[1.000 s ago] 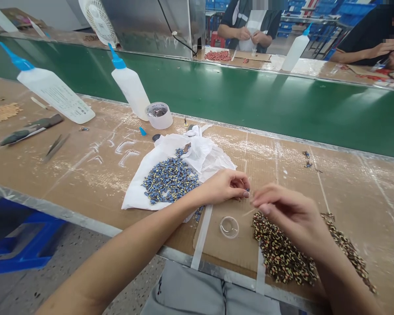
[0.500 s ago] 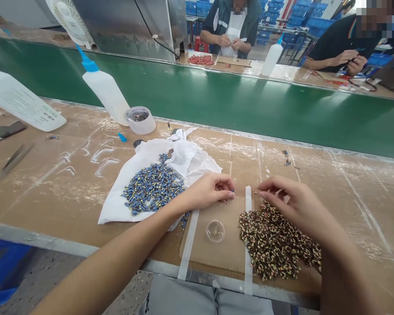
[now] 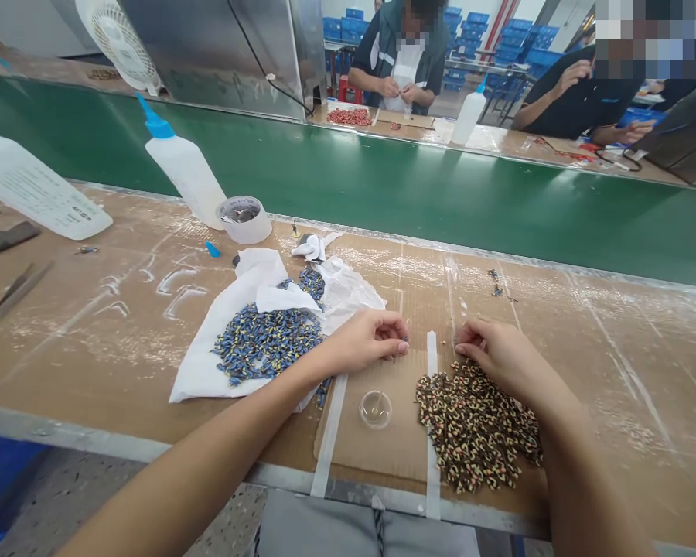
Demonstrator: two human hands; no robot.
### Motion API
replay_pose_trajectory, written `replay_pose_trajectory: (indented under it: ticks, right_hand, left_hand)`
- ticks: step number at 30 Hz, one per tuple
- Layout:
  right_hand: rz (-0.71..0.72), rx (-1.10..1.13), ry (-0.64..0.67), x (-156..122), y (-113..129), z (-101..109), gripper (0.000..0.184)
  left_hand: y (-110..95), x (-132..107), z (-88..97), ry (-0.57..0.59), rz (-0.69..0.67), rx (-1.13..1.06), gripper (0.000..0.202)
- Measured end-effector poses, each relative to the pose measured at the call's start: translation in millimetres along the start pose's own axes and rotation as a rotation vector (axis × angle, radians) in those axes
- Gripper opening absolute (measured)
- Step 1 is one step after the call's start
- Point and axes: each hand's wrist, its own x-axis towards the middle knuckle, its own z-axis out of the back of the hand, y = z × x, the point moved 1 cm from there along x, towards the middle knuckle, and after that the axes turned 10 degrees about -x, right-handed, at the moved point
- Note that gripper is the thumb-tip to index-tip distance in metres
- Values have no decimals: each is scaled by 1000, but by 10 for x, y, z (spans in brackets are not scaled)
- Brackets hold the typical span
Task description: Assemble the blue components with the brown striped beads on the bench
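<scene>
My left hand is closed in a pinch over the cardboard pad, with a small blue piece at its fingertips. Left of it, many small blue-and-yellow pieces lie heaped on a white sheet. At the far edge of a pile of small brown-and-cream pieces is my right hand, thumb and fingers pressed together; whatever they hold is too small to make out. Between the two forearms stands a small clear round dish on the pad, with a thin stick in it.
A white squeeze bottle with a blue nozzle and a tape roll stand at the back left. Tweezers and a large white bottle lie further left. Beyond the green belt, two people sit at work.
My right hand's fingers have closed together beside the brown pile. My left hand keeps its pinch. Across the belt, the right-hand person's hands have moved apart, one raised. The view has shifted slightly.
</scene>
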Motion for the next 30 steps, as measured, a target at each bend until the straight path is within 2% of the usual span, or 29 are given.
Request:
replay_pose_trajectory:
  ticks: [4,8,13,15,17,22,26,30]
  right_hand:
    - [-39,221,-23,-26,55,94,10]
    - [-7,408,-107,-18,196,71,19]
    - [79,341,-180,-19,431,-9,23]
    - [134,313,-168,-27,498,-55,26]
    - [145,374,-125,-30,530,-114,25]
    - [2,699,-38,-13,540,-210,19]
    - [-61,735,-44,-3,562,-189,16]
    - [-58,765,-71,-5,567,-178,20]
  left_hand:
    - [11,3,-14,-12,-4,-39,7]
    - [7,1,-29,-76,-46,-15,8]
    - [-17,-14,-44,-152,-87,60,11]
    - [-12,-17,-51,-165,-103,87,11]
    - [-1,-17,-55,-177,-116,119,11]
    - [16,-26,-66,-202,-151,244,10]
    - [7,-32,-80,-192,-189,330,11]
    - [3,-32,-90,-195,-213,374,12]
